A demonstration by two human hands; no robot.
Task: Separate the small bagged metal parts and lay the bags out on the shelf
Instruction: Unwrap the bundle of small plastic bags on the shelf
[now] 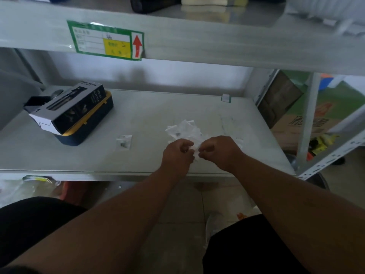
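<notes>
A cluster of small clear bags (184, 130) with dark metal parts lies on the grey shelf (148, 115), right of centre. My left hand (177, 155) and my right hand (218, 151) are side by side just in front of the cluster, fingers curled, both pinching the near end of the clear bags between them. One separate small bag (124, 142) with dark parts lies flat on the shelf to the left, apart from both hands.
A black spray-bottle box (69, 109) rests on a dark blue and yellow case (92, 127) at the shelf's left. A small green-edged label (226, 98) stands at the back right. An upper shelf beam with a green and yellow tag (105, 41) overhangs. Cardboard boxes (308, 123) sit right.
</notes>
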